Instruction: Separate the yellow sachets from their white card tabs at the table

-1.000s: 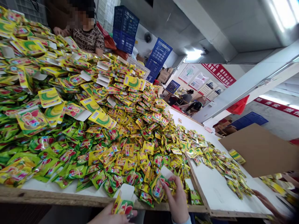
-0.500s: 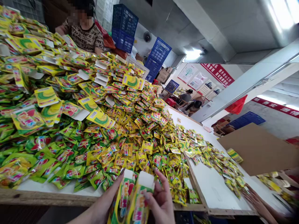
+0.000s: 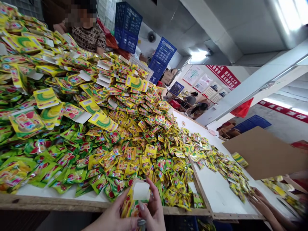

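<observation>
At the bottom centre, my left hand (image 3: pixel 115 216) and my right hand (image 3: pixel 152 211) are both closed on a small yellow and green carton (image 3: pixel 133 200) with a white flap open at its top. It is held just in front of the table's wooden front edge (image 3: pixel 60 203). Right behind it lies a large heap of small yellow and green sachets (image 3: pixel 134 150). Flat printed cartons (image 3: pixel 101 120) are stacked higher up on the heap.
A person in a patterned shirt (image 3: pixel 89 37) sits behind the heap at the top left. Another person's hand (image 3: pixel 261 199) rests among sachets on the white table at the lower right. A brown cardboard sheet (image 3: pixel 262 152) lies at the right. Blue crates (image 3: pixel 127 25) stand at the back.
My right hand left the sachet heap and came to the carton in my left hand. Both hands now hold one carton low in front of the table edge.
</observation>
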### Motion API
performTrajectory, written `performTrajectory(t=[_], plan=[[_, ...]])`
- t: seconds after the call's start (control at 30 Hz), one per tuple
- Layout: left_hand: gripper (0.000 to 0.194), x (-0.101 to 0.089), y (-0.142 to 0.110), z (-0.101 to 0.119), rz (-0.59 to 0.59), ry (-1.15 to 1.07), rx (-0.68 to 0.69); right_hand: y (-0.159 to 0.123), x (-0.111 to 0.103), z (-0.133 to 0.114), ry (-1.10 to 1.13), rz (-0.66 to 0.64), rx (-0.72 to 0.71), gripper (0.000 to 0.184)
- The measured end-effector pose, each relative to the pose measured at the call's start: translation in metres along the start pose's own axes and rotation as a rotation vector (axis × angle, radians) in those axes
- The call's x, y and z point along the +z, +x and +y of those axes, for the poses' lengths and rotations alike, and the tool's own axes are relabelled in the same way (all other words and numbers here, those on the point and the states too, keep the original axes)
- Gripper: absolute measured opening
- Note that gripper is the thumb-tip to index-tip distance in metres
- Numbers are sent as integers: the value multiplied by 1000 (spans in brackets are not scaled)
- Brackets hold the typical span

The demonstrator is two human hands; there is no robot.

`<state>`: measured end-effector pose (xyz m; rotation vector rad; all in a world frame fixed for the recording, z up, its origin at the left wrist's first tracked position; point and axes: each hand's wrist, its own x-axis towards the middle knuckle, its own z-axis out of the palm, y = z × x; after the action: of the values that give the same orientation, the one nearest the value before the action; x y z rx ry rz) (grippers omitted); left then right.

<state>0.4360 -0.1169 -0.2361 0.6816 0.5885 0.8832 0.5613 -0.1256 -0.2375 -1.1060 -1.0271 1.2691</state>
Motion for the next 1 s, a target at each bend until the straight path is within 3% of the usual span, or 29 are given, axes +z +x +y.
performTrajectory(t=[0.1, 0.17, 0.27, 0.3, 0.4, 0.43, 0.47, 0.53, 0.63, 0.77, 0.87, 1.0], plan=[[100, -5, 0, -3, -16, 87, 24, 0, 3, 4, -2, 9, 24, 71], [97, -11, -1, -7, -31, 150, 83, 4, -6, -3, -53, 20, 5, 65], [73, -21, -3, -7, 16, 302, 84, 21, -51, -43, -265, 124, -56, 70], [63, -25, -3, -5, 52, 364, 92, 30, -73, -64, -379, 214, -89, 74], [37, -32, 3, 7, 158, 516, 159, 65, -132, -127, -811, 761, -420, 90], [33, -32, 6, 12, 186, 532, 170, 76, -142, -143, -974, 873, -548, 93], [31, -32, 9, 17, 208, 534, 172, 87, -146, -153, -1103, 892, -642, 93], [30, -31, 13, 26, 245, 524, 169, 106, -133, -153, -1271, 758, -719, 81], [26, -33, 14, 37, 274, 620, 202, 127, -81, -113, -1343, 420, -623, 53], [21, -52, 12, 60, 371, 899, 283, 145, -24, -53, -1362, 297, -525, 45], [21, -72, 13, 82, 468, 1182, 367, 152, -15, -39, -1298, 272, -492, 42], [29, -83, 27, 104, 529, 1514, 431, 148, -20, -48, -1145, 223, -432, 33]])
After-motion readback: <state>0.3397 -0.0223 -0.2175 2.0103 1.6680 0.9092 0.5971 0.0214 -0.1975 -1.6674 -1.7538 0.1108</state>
